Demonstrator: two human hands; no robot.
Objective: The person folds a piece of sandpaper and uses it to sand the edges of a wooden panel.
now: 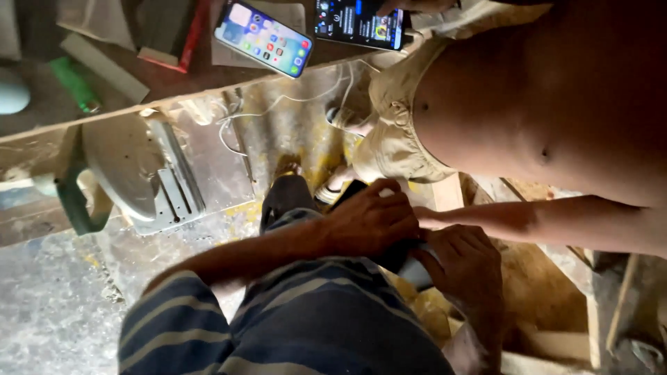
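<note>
Left hand: your fingers curl closed over a dark flat object.
Right hand: fingers bent, gripping its pale lower end.
Bench: two lit smartphones near its front edge.

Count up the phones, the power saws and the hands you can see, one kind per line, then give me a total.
Phones: 2, one with a light screen, one with a dark screen
Power saws: 1, the circular saw
Hands: 3, left hand, right hand, another person's hand
Total: 6

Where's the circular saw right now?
In the head view the circular saw lies at left on the dusty floor, below the wooden bench edge and left of the left hand.
</note>
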